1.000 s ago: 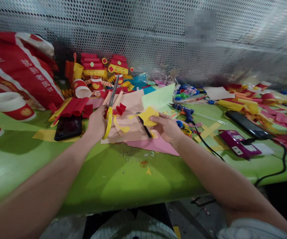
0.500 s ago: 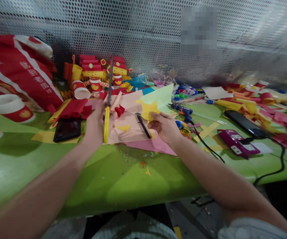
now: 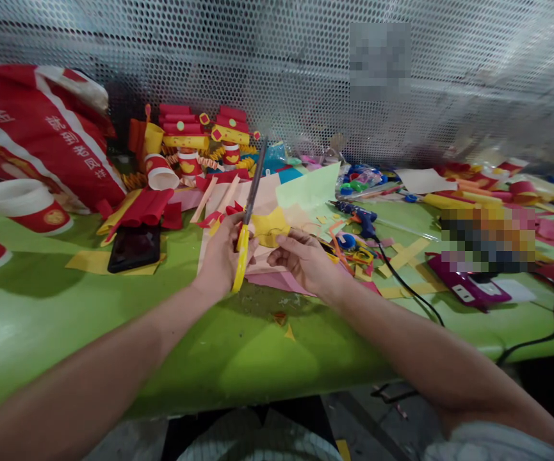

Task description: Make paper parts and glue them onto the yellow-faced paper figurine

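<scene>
My left hand (image 3: 225, 256) is closed around yellow-handled scissors (image 3: 241, 253), whose blades point up and away from me. A cut piece of yellow paper (image 3: 269, 225) with a curved line drawn on it is pinched by my right hand (image 3: 308, 261) at its near edge. The paper's left side lies close to the fingers of my left hand; whether they touch it I cannot tell. Beneath both hands are pale pink paper sheets (image 3: 207, 253) and a darker pink sheet (image 3: 277, 280). A light green sheet (image 3: 310, 189) stands partly raised just behind.
A glue gun (image 3: 360, 216) with a black cord lies to the right, near a purple power strip (image 3: 466, 282). On the left are a phone (image 3: 135, 246), a paper cup (image 3: 27, 205) and a red bag (image 3: 50, 141). Paper figures (image 3: 185, 128) stand along the perforated metal wall (image 3: 277, 70).
My left hand has moved right with the scissors, now beside the yellow paper. My right hand has drawn the paper slightly left and nearer. The black pen-like tool no longer shows.
</scene>
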{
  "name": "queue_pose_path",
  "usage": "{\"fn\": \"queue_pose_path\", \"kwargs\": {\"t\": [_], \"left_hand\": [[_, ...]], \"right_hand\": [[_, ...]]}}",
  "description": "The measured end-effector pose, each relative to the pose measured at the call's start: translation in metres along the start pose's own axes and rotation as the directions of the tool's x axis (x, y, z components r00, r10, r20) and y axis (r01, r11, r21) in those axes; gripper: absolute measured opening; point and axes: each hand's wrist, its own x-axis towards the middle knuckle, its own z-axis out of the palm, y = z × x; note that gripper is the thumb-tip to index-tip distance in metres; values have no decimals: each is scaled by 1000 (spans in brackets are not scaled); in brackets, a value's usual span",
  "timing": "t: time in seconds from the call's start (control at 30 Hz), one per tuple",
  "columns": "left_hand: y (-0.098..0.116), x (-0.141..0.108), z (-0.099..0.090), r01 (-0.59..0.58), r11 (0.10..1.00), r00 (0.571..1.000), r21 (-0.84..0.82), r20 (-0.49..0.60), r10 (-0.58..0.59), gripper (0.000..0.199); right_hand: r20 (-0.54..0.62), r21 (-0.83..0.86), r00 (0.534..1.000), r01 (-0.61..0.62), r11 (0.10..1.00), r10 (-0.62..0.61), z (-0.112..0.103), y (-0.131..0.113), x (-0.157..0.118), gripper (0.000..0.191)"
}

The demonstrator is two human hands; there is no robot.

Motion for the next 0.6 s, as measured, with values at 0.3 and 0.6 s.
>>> {"fn": "queue_pose_path", "kwargs": {"t": [0.3, 0.6], "left_hand": [[-4, -3, 4, -90, 992, 996, -86, -18, 89, 44], [11, 5, -28, -125, 902, 992, 414, 24, 126, 28]], "right_hand": [[20, 26, 1000, -16, 1000, 15, 2, 11, 3, 28], [-270, 82, 955, 149, 985, -122, -17, -16, 14, 17]]}}
